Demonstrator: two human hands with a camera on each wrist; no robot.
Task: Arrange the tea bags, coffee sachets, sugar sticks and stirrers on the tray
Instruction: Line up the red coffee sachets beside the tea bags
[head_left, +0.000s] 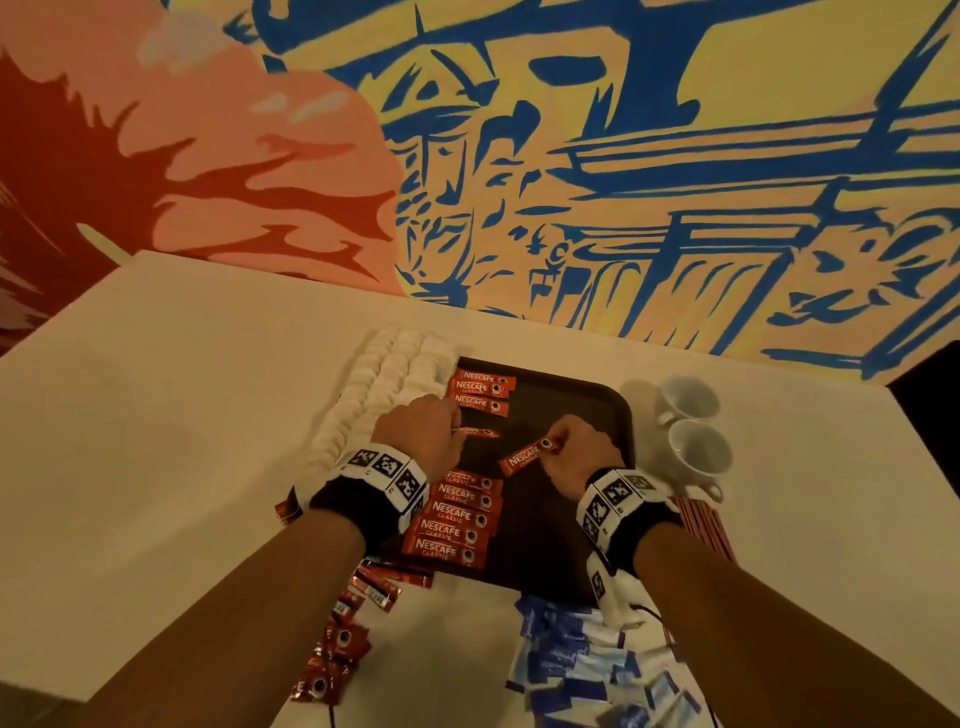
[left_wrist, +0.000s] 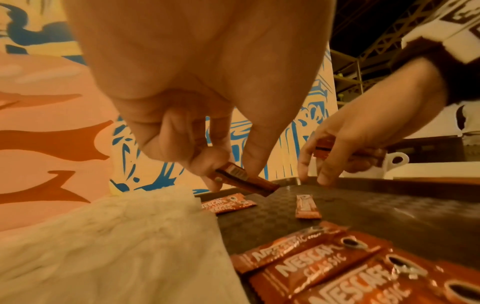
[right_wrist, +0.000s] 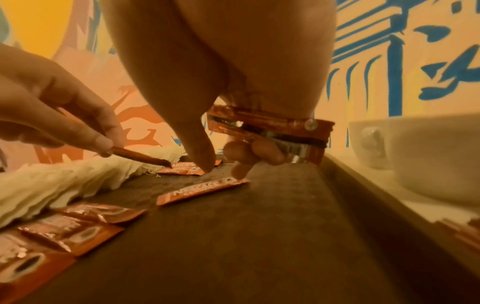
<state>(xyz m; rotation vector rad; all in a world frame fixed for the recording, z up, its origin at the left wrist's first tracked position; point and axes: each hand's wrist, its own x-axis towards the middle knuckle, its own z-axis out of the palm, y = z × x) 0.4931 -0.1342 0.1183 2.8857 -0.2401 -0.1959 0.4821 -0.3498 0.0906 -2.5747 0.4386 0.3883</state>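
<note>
A black tray (head_left: 582, 405) lies on the white table. Red Nescafe coffee sachets lie in a column along its left side: three at the far end (head_left: 480, 389), several at the near end (head_left: 452, 519). Over the gap between them my left hand (head_left: 457, 431) pinches one sachet (left_wrist: 246, 181) by its end between thumb and fingers, just above the tray. My right hand (head_left: 558, 447) keeps a few sachets (right_wrist: 270, 127) in its curled fingers. Its fingertips (right_wrist: 239, 172) reach down to the end of another sachet (right_wrist: 202, 191) lying at an angle mid-tray.
A white fluffy cloth (head_left: 384, 384) borders the tray's left edge. Two white cups (head_left: 696, 426) stand right of the tray, with red sticks (head_left: 706, 525) nearer me. Loose red sachets (head_left: 353, 613) and a heap of blue ones (head_left: 582, 660) lie at the table's front. A painted wall stands behind.
</note>
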